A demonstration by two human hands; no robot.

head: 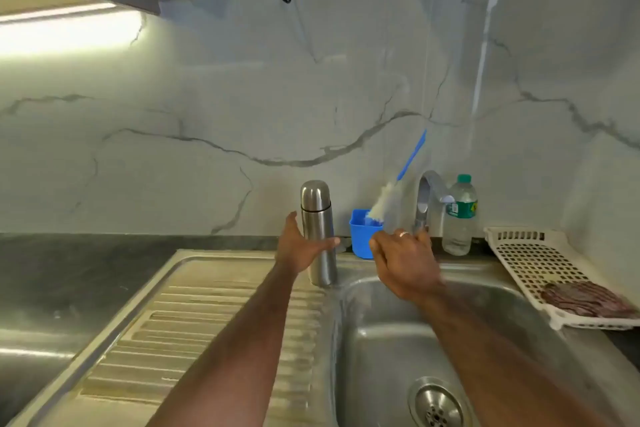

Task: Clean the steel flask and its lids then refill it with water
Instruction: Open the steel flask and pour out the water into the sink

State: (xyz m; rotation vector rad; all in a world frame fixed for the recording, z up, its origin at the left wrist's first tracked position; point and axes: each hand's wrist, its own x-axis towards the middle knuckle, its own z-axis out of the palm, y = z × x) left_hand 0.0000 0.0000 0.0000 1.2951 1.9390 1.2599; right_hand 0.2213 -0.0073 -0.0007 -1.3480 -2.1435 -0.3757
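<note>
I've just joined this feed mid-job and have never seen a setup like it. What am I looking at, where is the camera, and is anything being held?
There is no machine here: a person works with bare hands, and the single picture comes from a camera on their head, looking forward and down. The left hand is open around the flask, which stands upright and capped on the sink's ribbed drainboard; contact is hard to tell. The right hand reaches toward the tap; it is blurred, so I cannot tell whether it grips anything. Behind it stand a blue cup with a bottle brush in it, and a plastic water bottle. At right is a white tray with a dark cloth.
</note>
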